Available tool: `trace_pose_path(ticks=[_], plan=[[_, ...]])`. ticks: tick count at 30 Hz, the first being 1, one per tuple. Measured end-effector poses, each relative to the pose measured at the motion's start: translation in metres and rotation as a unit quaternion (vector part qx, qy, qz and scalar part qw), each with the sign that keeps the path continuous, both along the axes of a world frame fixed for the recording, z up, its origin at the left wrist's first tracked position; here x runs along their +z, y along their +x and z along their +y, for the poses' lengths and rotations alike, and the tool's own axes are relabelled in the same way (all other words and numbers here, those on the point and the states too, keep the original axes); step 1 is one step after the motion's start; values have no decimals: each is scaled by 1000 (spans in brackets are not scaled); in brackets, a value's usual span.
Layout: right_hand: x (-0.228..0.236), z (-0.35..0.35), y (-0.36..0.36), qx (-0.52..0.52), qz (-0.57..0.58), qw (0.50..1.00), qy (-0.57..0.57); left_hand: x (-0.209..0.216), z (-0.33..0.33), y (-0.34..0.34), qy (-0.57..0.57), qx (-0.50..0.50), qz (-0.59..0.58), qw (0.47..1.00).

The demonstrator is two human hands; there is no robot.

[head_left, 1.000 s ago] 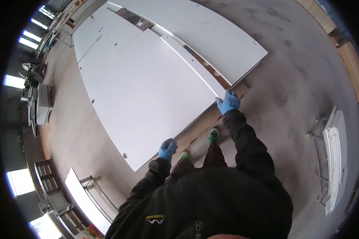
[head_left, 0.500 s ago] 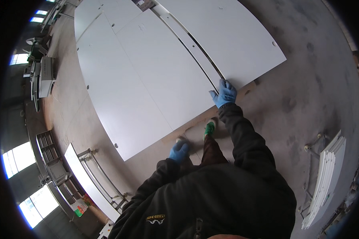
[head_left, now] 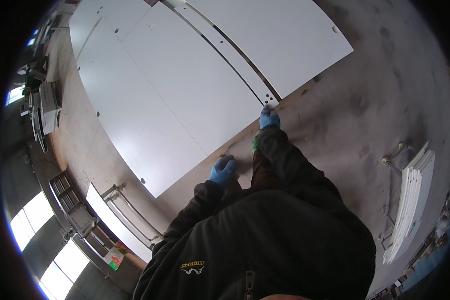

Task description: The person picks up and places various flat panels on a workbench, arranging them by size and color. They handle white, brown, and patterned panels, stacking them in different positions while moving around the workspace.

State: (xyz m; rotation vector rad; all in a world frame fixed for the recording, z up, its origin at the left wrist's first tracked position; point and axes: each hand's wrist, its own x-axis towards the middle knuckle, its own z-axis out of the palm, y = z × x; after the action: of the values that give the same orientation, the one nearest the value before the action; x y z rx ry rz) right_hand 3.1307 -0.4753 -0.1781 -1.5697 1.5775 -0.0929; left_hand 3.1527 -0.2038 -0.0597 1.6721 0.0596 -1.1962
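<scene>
The narrow white strip (head_left: 230, 54) runs far left to near right. The right hand (head_left: 270, 116), nearer, is bunched at its near end, hold unclear; the left hand (head_left: 222, 170) curls apart, contents hidden.

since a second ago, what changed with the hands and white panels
The narrow white strip has shifted right, closing most of the gap to the right panel; a dark line now shows between it and the left panel. The left hand has drawn back from the left panel's near edge. The right hand remains at the strip's near end; both large panels still flank it.
</scene>
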Motion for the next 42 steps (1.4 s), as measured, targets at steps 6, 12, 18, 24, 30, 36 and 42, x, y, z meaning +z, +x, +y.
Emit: trace_pose_path(ticks=[6,12,18,24,30,36,42], plan=[[7,-3,4,-3,31,999,42,11,-6,10,16,-21,95,995],[11,-6,2,18,44,997,69,8,-104,99,23,-192,-526,828],[18,1,1,63,72,995,8,9,-270,198,92,-394,-636,658],[21,3,2,60,74,995,-8,-20,-271,206,123,-470,-607,629],[21,5,4,42,69,996,-35,-22,-272,202,125,-460,-636,607],[19,6,2,64,71,989,-109,-14,-274,200,130,-471,-624,610],[25,5,-3,120,116,971,-170,-13,-274,200,164,-498,-585,619]])
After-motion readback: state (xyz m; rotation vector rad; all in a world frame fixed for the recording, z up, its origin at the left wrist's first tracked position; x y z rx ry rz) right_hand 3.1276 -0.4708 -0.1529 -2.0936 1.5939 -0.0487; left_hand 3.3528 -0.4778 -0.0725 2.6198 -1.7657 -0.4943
